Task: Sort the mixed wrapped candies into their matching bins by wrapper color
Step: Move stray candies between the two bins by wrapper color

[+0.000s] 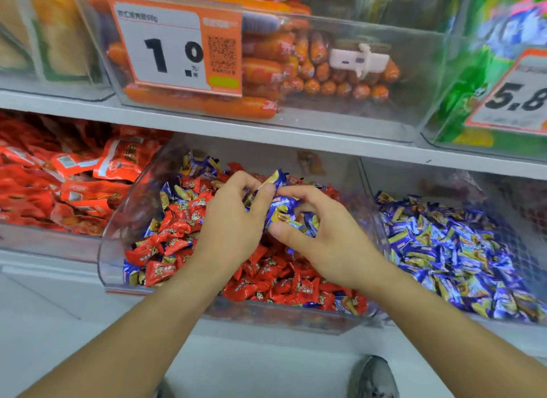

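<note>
Head view: the white shelf (207,128) spans the full width and carries clear plastic bins above and below it. The middle bin (118,220) under the shelf serves as the landmark; it holds a mixed pile of red candies (177,243) and blue candies (189,166), the red ones forming most of the pile. To the right of the middle bin, touching its wall, stands the right bin (367,178), filled with blue-and-yellow wrapped candies (444,249) only. To the left of the middle bin sits a bin of larger red packets (59,184). Above the middle bin, on the shelf, a bin of orange sausages (266,71) carries a price tag (165,48) reading 1.0; farther right, a second price tag (515,95) reads 5.8 in front of green packaging.

Both forearms reach over the front edge of the middle bin. The left hand (233,220) is above the centre of the pile, its fingers (263,196) curled, with thumb and forefinger pinching a blue-and-yellow candy (275,178). The right hand (325,234) is just beside the left hand, over the right half of the middle bin, its fingers (296,191) curled around a small bunch of blue candies (284,211), with the thumb closing the grip from below. The two hands nearly touch at the fingertips.

Below the middle bin, at the lower edge, a grey shoe (373,377) stands on the floor.
</note>
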Available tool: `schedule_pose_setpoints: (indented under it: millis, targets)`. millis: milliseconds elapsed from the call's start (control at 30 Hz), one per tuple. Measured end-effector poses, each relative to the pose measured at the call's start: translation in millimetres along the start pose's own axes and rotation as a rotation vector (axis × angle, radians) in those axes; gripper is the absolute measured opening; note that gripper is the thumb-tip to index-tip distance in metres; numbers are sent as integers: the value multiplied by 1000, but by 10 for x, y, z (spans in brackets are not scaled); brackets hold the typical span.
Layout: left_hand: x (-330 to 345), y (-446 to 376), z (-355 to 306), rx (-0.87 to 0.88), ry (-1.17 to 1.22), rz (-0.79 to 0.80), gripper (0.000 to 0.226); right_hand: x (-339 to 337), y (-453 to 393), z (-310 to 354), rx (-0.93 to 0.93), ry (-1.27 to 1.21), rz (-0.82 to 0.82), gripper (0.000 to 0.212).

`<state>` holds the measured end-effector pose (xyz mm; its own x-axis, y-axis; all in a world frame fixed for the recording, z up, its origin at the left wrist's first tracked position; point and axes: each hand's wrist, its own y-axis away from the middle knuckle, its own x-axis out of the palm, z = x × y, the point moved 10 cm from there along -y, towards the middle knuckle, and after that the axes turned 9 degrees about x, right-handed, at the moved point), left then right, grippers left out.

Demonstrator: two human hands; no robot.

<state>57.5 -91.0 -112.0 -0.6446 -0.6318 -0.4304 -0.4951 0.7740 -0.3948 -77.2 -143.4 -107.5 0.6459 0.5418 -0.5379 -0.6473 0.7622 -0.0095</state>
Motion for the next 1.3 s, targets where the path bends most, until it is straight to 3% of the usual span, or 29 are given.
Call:
schedule_pose_setpoints:
  millis: [233, 433, 533, 633, 700, 800, 933, 1033, 1100, 1167, 1300]
  targets:
    - [229, -23, -350, 60, 78, 39, 26, -380, 227, -83, 52, -247, -3, 26]
    - [508, 85, -694, 68, 161, 96, 22, -1049, 466, -336, 130, -342, -101, 22]
    - [753, 95, -804, 42, 192, 152, 20, -1344, 498, -568, 161, -245, -130, 21]
    - [1140, 128, -1031, 79, 147, 308, 19, -1701, 514, -819, 146, 50, -159, 23]
    - [1400, 154, -1213, 149, 84, 413, 20, -1902, 548, -1035, 163, 246, -104, 27]
    - [1731, 140, -1445, 233, -44, 501, 21, -2181, 624, -1310, 213, 301, -57, 27]
    - [2206, 103, -1533, 221, -146, 672, 22, -2373, 659, -1521, 204, 216, -120, 55]
    - [2475, 230, -1525, 329, -311, 864, 62, -2510, 671, -1666, 214, 146, -231, 73]
    - [2374, 272, -1548, 430, -411, 824, 67, -2602, 712, -1706, 211, 116, -298, 68]
    - [2080, 268, -1528, 493, -404, 705, 57, -2642, 752, -1671, 209, 155, -340, 53]
    - [1213, 323, -1119, 481, -453, 486, 44, -2391, 711, -1362, 152, 325, -329, 26]
